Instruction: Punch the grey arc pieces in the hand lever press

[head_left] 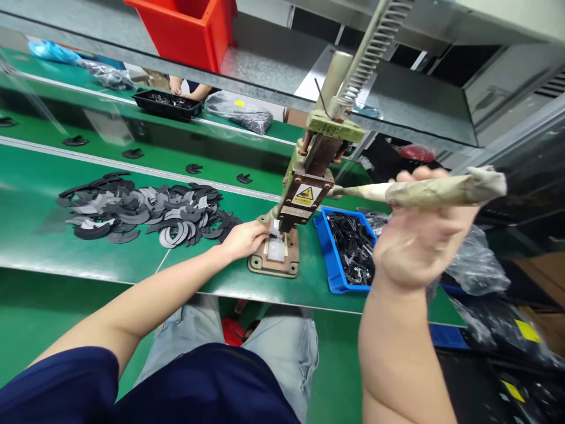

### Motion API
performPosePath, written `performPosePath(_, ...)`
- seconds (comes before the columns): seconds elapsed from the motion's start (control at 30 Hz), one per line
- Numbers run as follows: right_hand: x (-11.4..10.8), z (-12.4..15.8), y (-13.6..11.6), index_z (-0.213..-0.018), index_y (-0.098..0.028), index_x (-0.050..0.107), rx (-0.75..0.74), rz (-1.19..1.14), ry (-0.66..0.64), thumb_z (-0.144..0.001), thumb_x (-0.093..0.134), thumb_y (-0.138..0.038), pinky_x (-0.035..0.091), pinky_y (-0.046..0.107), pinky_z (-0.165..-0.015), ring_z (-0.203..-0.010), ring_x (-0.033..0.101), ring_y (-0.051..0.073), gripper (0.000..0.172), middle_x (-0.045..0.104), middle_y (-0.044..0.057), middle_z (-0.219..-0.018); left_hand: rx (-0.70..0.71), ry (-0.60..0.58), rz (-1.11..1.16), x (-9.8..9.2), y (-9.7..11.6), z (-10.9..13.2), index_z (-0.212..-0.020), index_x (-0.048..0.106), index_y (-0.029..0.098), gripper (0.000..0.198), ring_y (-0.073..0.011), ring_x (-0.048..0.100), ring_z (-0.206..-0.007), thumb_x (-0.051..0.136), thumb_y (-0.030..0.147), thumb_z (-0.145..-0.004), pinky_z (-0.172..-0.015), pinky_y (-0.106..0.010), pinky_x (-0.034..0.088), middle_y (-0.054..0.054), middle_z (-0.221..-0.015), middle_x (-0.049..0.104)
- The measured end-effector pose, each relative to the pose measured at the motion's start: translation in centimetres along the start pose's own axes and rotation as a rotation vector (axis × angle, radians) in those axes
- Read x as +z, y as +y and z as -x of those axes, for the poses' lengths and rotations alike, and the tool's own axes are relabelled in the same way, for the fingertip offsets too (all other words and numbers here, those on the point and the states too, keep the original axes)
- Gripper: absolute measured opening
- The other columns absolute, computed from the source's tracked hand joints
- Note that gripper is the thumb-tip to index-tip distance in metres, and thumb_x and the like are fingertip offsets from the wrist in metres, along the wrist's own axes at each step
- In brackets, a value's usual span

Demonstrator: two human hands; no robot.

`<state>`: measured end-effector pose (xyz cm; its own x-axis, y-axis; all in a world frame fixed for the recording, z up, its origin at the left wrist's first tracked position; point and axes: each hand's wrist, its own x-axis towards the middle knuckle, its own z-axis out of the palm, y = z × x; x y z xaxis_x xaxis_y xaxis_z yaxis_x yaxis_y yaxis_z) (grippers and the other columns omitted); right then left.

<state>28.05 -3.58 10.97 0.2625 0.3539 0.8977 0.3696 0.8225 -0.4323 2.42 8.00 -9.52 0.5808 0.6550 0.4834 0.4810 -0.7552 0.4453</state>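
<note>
A hand-lever press [304, 188] stands on the green bench, its ram low over a brown base plate [286, 268]. My left hand [244, 239] reaches to the base from the left, finger and thumb pinched on a small black part [274, 236] at the pale fixture; the fingertips partly cover it. My right hand [412, 247] is raised at the press lever [432, 191], whose grip is wrapped in pale material. The lever crosses in front of the palm, with bent fingertips showing above it. A heap of curved black and grey pieces [176, 215] lies left of the press.
A blue bin [338, 274] of small black parts stands right of the press. Several black parts, one a forked piece [243, 178], lie spaced along a green strip behind. Overhead, a metal shelf holds a red bin [189, 35]. Another person's hands [176, 88] work at a black tray [145, 103].
</note>
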Motion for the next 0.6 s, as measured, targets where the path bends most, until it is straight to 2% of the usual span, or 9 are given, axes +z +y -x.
performPosePath(0.03,0.7,-1.4,-0.4,-0.128,-0.016,0.059,0.019,-0.048,-0.047,-0.099,0.05,-0.058,0.054,0.048,-0.104,-0.116,0.071,0.022,0.051,0.064,0.01,-0.122,0.027,-0.033,-0.042,0.3,0.1,-0.4,-0.112,0.076,0.022,0.023,-0.0215,0.071,-0.105,0.055,0.025,-0.103,-0.092,-0.033,0.057,-0.007,-0.112,0.076)
performPosePath(0.1,1.8,-3.0,-1.2,-0.11,-0.015,0.063,0.036,-0.082,-0.122,-0.097,0.057,-0.051,0.056,0.042,-0.095,-0.097,0.072,0.014,0.039,0.063,0.003,-0.103,0.08,-0.093,-0.12,0.6,0.6,-0.9,-0.112,0.076,0.023,0.024,-0.0228,0.071,-0.104,0.055,0.024,-0.102,-0.091,-0.034,0.056,-0.008,-0.114,0.074)
performPosePath(0.17,2.3,-2.7,-1.8,-0.089,-0.017,0.061,0.024,-0.098,-0.137,-0.094,0.066,-0.044,0.056,0.035,-0.081,-0.075,0.066,0.009,0.029,0.057,-0.003,-0.081,0.115,-0.144,-0.172,0.5,1.1,-1.3,-0.113,0.076,0.023,0.025,-0.0238,0.07,-0.104,0.054,0.022,-0.101,-0.09,-0.035,0.056,-0.009,-0.114,0.073)
performPosePath(0.27,1.7,0.4,-2.1,-0.072,-0.02,0.056,0.007,-0.088,-0.124,-0.093,0.068,-0.045,0.053,0.036,-0.072,-0.064,0.059,0.011,0.035,0.051,-0.004,-0.065,0.133,-0.187,-0.175,0.3,1.4,-1.6,-0.113,0.076,0.021,0.028,-0.024,0.069,-0.104,0.052,0.018,-0.1,-0.091,-0.035,0.056,-0.01,-0.111,0.073)
performPosePath(0.37,0.3,5.2,-2.0,-0.062,-0.022,0.052,-0.011,0.021,-0.139,-0.091,0.067,-0.039,0.055,0.046,-0.084,-0.063,0.059,0.014,0.037,0.051,-0.004,-0.059,0.123,-0.18,-0.133,0.3,1.3,-1.6,-0.112,0.076,0.02,0.029,-0.0233,0.069,-0.104,0.049,0.018,-0.102,-0.093,-0.035,0.056,-0.01,-0.109,0.073)
performPosePath(0.47,-1.0,9.2,-1.3,-0.06,-0.023,0.054,-0.026,0.146,-0.198,-0.086,0.067,-0.03,0.054,0.055,-0.1,-0.069,0.064,0.017,0.03,0.056,-0.004,-0.061,0.103,-0.165,-0.092,0.5,1.3,-1.3,-0.113,0.076,0.02,0.03,-0.0228,0.07,-0.108,0.048,0.019,-0.103,-0.096,-0.034,0.056,-0.009,-0.11,0.073)
performPosePath(0.6,-1.6,11.4,-0.2,-0.061,-0.024,0.058,-0.054,0.197,-0.192,-0.081,0.065,-0.025,0.055,0.058,-0.1,-0.072,0.068,0.021,0.021,0.061,-0.003,-0.063,0.087,-0.166,-0.041,0.4,1.3,-0.7,-0.121,0.073,0.02,0.03,-0.0215,0.069,-0.116,0.048,0.02,-0.104,-0.102,-0.034,0.054,-0.008,-0.121,0.074)
